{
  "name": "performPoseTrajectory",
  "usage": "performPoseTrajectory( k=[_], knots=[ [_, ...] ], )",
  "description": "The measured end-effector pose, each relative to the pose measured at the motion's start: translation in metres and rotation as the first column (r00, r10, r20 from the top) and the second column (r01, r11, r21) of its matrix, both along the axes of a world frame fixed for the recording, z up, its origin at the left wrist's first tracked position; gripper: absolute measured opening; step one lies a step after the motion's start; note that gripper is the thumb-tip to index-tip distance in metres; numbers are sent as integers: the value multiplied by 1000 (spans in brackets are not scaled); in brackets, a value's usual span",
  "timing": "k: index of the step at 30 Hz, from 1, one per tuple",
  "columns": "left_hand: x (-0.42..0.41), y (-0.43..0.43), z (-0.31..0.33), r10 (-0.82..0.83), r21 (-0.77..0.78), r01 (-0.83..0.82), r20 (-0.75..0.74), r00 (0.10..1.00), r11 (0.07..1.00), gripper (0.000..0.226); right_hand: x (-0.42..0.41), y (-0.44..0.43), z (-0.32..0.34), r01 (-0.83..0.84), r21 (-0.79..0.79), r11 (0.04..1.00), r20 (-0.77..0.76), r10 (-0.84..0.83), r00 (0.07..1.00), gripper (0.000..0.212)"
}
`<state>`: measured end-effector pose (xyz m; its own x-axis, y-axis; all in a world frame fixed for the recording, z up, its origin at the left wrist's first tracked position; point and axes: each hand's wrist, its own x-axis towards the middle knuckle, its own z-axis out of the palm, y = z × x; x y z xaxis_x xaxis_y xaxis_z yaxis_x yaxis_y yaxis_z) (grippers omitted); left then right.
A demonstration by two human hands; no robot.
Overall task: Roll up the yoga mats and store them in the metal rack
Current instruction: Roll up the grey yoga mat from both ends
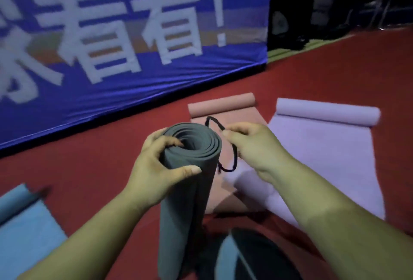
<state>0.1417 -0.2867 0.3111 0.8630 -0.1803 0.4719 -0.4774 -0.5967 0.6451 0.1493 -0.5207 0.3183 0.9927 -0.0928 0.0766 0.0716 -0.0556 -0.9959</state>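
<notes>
Mat roll [190, 190]: grey, wound into a tight coil and held upright with its spiral end facing up; it sits inside the left grip and just left of the right grip.
Left grip [154, 168]: closed round the top of the roll, thumb across the near side, fingers curled over the rim toward the spiral's middle.
Right grip [252, 145]: pinching a black cord between thumb and fingers, just beside the roll's upper edge.
Cord [209, 119]: thin black loop, running from the right grip's pinch; its low end dangles between that grip and the roll.
Pink mat [223, 105]: beyond both grips on the red floor [100, 157], far end rolled, the rest flat.
Purple mat [324, 145]: beneath and right of the right grip, far end rolled, the rest flat.
Blue mat [22, 224]: below and left of the left grip, flat on the floor, blurred.
Banner [134, 78]: blue cloth with large white characters, beyond the left grip.
</notes>
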Motion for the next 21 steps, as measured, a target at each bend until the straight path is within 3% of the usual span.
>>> performPoseTrajectory(
  k=[4, 8, 11, 14, 17, 21],
  knots=[
    [-27, 72, 3, 201, -90, -198, 18, 979, 976, 72, 13, 108, 27, -152, -87, 985, 88, 160, 983, 7],
    [-50, 115, -1, 334, -165, -334, -33, 942, 928, 119, 13, 178, 30, -241, -75, 968, 101, 248, 964, 8],
    [-57, 135, -4, 271, -73, -273, -37, 962, 959, 124, 13, 203, 20, -253, -87, 964, 183, 265, 947, 15],
    [-58, 152, 3, 162, 76, -157, -65, 985, 985, 123, 12, 209, 15, -299, 53, 953, 154, 288, 945, 10],
    [-55, 173, 13, 93, -15, -97, -162, 982, 995, 138, 13, 206, 14, -379, 81, 922, 143, 366, 920, 13],
    [-49, 189, 21, -37, -45, 27, -247, 968, 999, 144, 10, 208, 14, -480, 4, 877, 177, 472, 864, 6]
  ],
)
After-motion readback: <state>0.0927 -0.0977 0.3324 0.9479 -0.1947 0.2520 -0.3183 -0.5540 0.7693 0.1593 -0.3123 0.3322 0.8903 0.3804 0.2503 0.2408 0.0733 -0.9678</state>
